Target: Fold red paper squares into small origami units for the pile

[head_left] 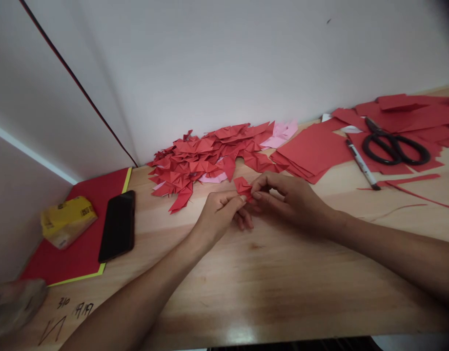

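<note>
A small folded piece of red paper is held just above the wooden table between both hands. My left hand pinches its lower left edge with thumb and forefinger, the other fingers curled beneath. On the opposite side, my right hand grips the paper's right edge between thumb and fingertips. The fingers cover part of the folds. Right behind the hands lies a heap of folded red paper pieces, with some pink ones among them. A stack of flat red paper sheets is beyond my right hand.
Black-handled scissors and a white marker lie on red paper at the right, near thin paper strips. At the left, a black phone and a yellow packet rest on a red sheet. A white wall bounds the back.
</note>
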The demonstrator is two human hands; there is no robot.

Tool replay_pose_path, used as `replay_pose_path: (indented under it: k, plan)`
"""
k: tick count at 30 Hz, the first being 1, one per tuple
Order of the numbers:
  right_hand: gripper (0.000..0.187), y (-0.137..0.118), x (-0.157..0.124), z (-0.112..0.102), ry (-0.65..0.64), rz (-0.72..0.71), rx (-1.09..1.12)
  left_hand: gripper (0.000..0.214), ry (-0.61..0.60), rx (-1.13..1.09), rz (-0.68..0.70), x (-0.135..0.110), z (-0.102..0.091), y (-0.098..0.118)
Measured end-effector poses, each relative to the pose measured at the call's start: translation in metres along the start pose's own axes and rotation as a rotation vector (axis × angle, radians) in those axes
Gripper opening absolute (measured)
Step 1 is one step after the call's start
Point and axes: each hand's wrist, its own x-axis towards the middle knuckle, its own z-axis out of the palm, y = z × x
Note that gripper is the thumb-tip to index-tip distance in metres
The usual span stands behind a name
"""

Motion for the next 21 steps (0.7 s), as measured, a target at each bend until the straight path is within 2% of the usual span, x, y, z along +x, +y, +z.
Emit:
replay_pose_path:
  k: [10,14,17,21]
  plan:
    - [0.006,-0.0048,0.0,-0.0012,-0.009,-0.003,-0.047,0.022,-0.039,0.113,0.009,-0.002,0.0005,0.0032]
    - [0.007,-0.0061,0.0004,-0.0018,-0.018,0.022,-0.039,0.015,0.014,0.194,-0.004,-0.0017,0.0041,0.0039]
    - [0.007,-0.0062,0.0005,-0.0016,-0.024,0.018,-0.037,0.019,0.063,0.206,-0.011,-0.0014,0.0066,0.0018]
    - [0.004,-0.0045,0.0002,-0.0017,-0.029,0.003,-0.034,0.023,0.067,0.196,-0.009,-0.0023,0.0073,-0.0008]
